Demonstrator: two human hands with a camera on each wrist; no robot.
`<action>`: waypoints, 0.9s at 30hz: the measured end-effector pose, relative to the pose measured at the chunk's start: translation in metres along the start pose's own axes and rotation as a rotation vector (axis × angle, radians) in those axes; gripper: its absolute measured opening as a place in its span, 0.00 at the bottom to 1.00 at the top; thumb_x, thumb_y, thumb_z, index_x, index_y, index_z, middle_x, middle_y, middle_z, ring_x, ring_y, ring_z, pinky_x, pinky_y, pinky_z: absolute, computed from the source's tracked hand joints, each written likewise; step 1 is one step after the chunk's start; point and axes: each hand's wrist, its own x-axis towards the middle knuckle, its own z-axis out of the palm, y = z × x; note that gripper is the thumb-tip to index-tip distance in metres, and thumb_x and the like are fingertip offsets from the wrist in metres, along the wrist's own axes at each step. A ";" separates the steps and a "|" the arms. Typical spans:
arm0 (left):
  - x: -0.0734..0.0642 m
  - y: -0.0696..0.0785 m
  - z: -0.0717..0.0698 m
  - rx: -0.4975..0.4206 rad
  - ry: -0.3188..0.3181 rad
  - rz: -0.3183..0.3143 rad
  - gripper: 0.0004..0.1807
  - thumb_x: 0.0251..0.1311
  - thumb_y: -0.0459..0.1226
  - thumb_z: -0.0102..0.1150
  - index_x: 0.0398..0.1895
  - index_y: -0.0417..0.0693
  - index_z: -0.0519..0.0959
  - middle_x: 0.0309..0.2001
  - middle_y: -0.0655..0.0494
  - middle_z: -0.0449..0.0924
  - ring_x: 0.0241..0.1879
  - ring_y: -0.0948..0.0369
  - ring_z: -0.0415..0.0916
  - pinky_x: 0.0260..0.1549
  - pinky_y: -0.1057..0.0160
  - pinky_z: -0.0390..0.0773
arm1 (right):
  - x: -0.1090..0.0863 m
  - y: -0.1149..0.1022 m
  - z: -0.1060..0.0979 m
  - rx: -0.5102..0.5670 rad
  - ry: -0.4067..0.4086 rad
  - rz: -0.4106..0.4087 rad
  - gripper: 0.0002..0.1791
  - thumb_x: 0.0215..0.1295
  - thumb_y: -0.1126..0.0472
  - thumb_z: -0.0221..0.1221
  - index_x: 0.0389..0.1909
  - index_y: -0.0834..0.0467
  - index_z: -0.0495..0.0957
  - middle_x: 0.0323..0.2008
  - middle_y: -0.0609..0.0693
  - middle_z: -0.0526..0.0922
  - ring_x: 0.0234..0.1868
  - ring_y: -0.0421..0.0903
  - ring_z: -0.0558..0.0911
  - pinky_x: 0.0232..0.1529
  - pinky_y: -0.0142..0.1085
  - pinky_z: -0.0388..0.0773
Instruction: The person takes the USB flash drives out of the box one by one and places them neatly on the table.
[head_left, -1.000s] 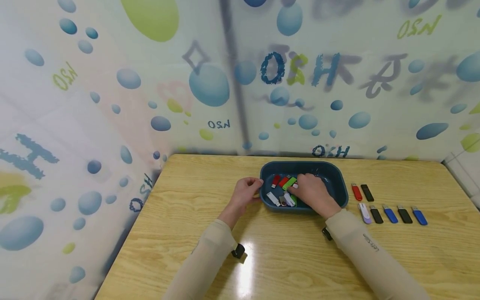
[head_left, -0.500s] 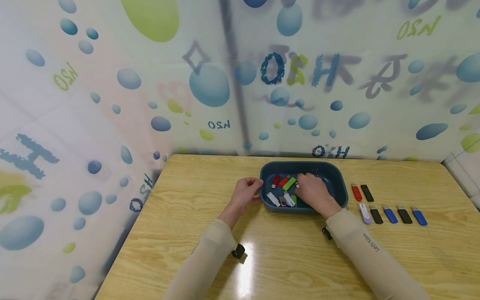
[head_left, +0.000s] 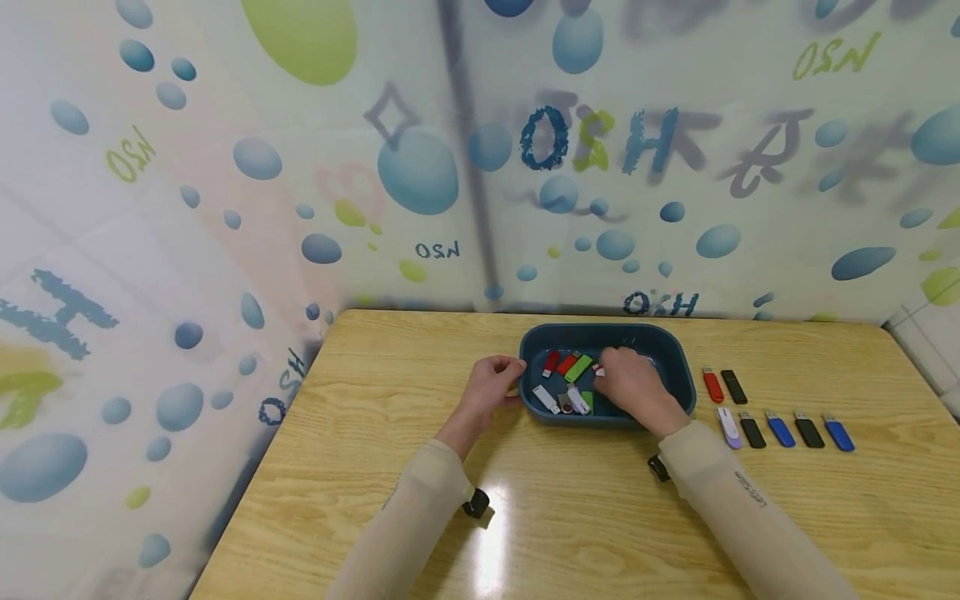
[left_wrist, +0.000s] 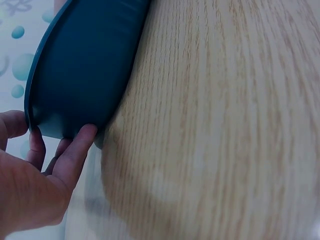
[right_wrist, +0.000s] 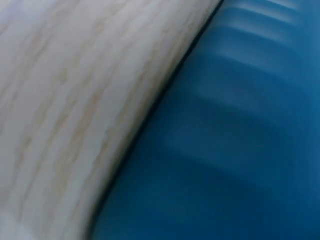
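A dark blue plastic bin point(head_left: 606, 328) holds several USB sticks, among them a green USB stick point(head_left: 578, 368), a dark red USB stick point(head_left: 551, 362) and a white USB stick point(head_left: 547, 398). My left hand point(head_left: 492, 384) pinches the bin's left rim between thumb and fingers; the left wrist view shows fingertips against the outer wall point(left_wrist: 82, 65). Inside the bin, my right hand point(head_left: 632, 381) has curled fingers pinching a red-and-white USB stick point(head_left: 597, 369), mostly hidden by the hand. In the right wrist view only the bin's outer wall point(right_wrist: 215, 150) and the table appear.
Right of the bin, USB sticks lie in two rows on the wooden table point(head_left: 570, 517). The back row has a red USB stick point(head_left: 713, 385) and a black one point(head_left: 734, 387). Several more form the front row, including a blue USB stick point(head_left: 838, 433). A patterned wall stands behind.
My right hand has shifted slightly right within the bin, and the red-and-white USB stick at its fingertips has moved with it, away from the green one. My left hand has stayed at the rim.
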 end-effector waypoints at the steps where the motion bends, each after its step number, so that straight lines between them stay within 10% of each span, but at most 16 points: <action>1: 0.000 0.000 0.000 -0.001 0.000 0.000 0.18 0.74 0.40 0.58 0.52 0.31 0.78 0.41 0.51 0.76 0.40 0.59 0.76 0.40 0.55 0.89 | -0.001 0.001 -0.001 0.002 0.007 -0.004 0.08 0.67 0.65 0.64 0.33 0.67 0.83 0.26 0.55 0.78 0.28 0.52 0.74 0.27 0.41 0.71; 15: -0.001 0.001 -0.001 -0.011 -0.005 -0.004 0.15 0.74 0.39 0.58 0.50 0.33 0.79 0.41 0.51 0.76 0.39 0.59 0.76 0.40 0.55 0.89 | -0.021 0.005 -0.032 0.056 0.110 -0.001 0.11 0.70 0.65 0.61 0.46 0.69 0.82 0.42 0.63 0.83 0.40 0.57 0.80 0.43 0.54 0.82; 27: 0.000 0.000 0.000 -0.023 -0.007 -0.009 0.15 0.74 0.39 0.58 0.51 0.33 0.78 0.41 0.51 0.75 0.39 0.59 0.76 0.39 0.56 0.89 | -0.038 0.023 -0.058 0.116 0.158 0.021 0.16 0.70 0.64 0.58 0.51 0.73 0.79 0.43 0.67 0.83 0.34 0.55 0.81 0.31 0.47 0.80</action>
